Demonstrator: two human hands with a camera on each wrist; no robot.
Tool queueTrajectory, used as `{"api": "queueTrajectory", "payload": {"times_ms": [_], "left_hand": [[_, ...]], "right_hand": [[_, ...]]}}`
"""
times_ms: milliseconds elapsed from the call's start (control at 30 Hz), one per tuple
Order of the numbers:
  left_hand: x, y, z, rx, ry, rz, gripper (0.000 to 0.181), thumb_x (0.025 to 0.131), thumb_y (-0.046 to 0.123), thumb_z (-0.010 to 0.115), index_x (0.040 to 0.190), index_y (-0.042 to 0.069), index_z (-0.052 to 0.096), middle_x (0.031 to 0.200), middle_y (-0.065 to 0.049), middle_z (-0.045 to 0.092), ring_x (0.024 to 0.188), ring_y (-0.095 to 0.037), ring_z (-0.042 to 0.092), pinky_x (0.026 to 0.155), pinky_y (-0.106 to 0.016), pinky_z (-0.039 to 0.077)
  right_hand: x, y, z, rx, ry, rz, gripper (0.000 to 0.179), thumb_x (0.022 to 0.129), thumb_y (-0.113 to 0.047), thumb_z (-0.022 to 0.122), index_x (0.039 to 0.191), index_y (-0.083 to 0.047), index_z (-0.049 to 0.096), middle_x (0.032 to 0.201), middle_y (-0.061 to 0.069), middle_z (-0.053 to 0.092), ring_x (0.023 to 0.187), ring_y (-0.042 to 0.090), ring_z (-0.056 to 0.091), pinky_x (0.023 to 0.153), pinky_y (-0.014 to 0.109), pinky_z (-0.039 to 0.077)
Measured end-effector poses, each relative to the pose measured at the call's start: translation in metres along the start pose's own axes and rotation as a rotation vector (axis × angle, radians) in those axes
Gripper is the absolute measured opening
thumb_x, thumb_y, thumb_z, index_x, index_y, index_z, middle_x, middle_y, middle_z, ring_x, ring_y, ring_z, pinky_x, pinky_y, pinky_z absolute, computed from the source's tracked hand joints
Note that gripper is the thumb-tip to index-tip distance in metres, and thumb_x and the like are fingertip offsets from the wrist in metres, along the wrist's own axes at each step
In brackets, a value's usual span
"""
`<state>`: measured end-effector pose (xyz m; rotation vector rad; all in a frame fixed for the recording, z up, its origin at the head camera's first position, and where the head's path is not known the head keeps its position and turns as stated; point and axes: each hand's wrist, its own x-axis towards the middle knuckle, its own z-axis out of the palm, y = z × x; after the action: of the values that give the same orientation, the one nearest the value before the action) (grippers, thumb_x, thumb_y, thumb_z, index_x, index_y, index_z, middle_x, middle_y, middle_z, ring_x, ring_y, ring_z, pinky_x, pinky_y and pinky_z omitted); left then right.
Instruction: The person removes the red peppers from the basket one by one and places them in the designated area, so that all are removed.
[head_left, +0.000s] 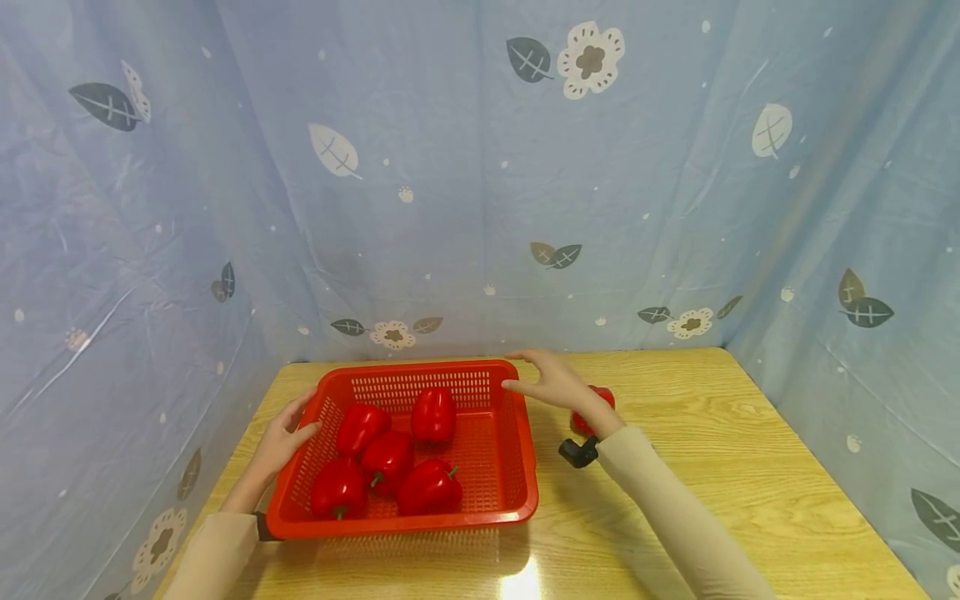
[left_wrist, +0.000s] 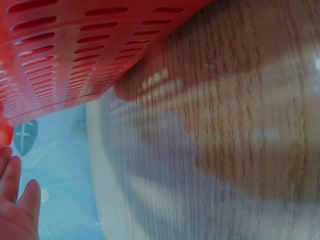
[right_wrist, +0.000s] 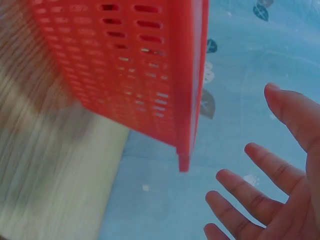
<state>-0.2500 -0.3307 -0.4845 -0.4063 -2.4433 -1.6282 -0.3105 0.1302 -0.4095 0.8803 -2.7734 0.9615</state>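
A red plastic basket [head_left: 480, 527] with slotted sides stands on the table, several red bell peppers [head_left: 433, 415] lying inside, mostly in its left and middle part. My left hand [head_left: 282, 437] is at the basket's left rim, thumb over the edge; in the left wrist view its fingers [left_wrist: 10, 182] look extended, and I cannot tell whether they touch the rim. Beside the right rim, my right hand [head_left: 551, 379] has its fingers spread and holds nothing. The right wrist view shows a gap between those fingers [right_wrist: 250, 200] and the basket wall [right_wrist: 135, 75].
Another red bell pepper [head_left: 604, 395] sits on the wooden table [head_left: 720, 467], partly hidden behind my right wrist. A black device [head_left: 577, 452] is at that wrist. Blue patterned curtain [head_left: 450, 208] surrounds the table's back and sides.
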Motion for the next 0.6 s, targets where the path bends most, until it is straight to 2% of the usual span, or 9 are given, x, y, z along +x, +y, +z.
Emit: {"api": "queueTrajectory", "payload": {"times_ms": [100,300,533,600], "left_hand": [[0.0,0.0,0.0,0.018,0.004,-0.003,0.058,0.091,0.007,0.055,0.142,-0.004,0.029,0.143,-0.031,0.028,0.107,0.019,0.039,0.074,-0.013,0.048],[0.0,0.001,0.0,0.011,-0.001,-0.003,0.058,0.091,0.007,0.055,0.143,-0.004,0.029,0.143,-0.032,0.028,0.107,0.018,0.039,0.074,-0.013,0.048],[0.001,0.001,0.0,0.0,-0.002,-0.015,0.058,0.092,0.007,0.055,0.143,-0.004,0.029,0.142,-0.032,0.028,0.105,0.017,0.043,0.072,-0.015,0.05],[0.001,0.001,0.0,-0.008,-0.003,-0.016,0.058,0.092,0.006,0.055,0.143,-0.004,0.028,0.142,-0.033,0.028,0.104,0.016,0.044,0.071,-0.017,0.051]], "right_hand": [[0.004,-0.006,0.001,-0.006,-0.019,0.001,0.057,0.083,-0.045,0.065,0.129,-0.012,0.055,0.131,0.007,0.054,0.121,0.028,0.048,0.1,0.046,0.039],[0.012,-0.019,0.004,-0.022,-0.036,-0.07,0.053,0.083,-0.039,0.067,0.126,-0.009,0.057,0.127,0.009,0.057,0.121,0.028,0.048,0.101,0.046,0.038],[0.023,-0.033,0.012,-0.085,-0.082,-0.047,0.057,0.083,-0.045,0.065,0.129,-0.013,0.055,0.131,0.006,0.054,0.128,0.028,0.041,0.106,0.045,0.033],[0.026,-0.037,0.015,-0.09,-0.099,-0.045,0.057,0.083,-0.045,0.065,0.129,-0.013,0.054,0.131,0.006,0.054,0.127,0.027,0.043,0.105,0.044,0.034]]}}
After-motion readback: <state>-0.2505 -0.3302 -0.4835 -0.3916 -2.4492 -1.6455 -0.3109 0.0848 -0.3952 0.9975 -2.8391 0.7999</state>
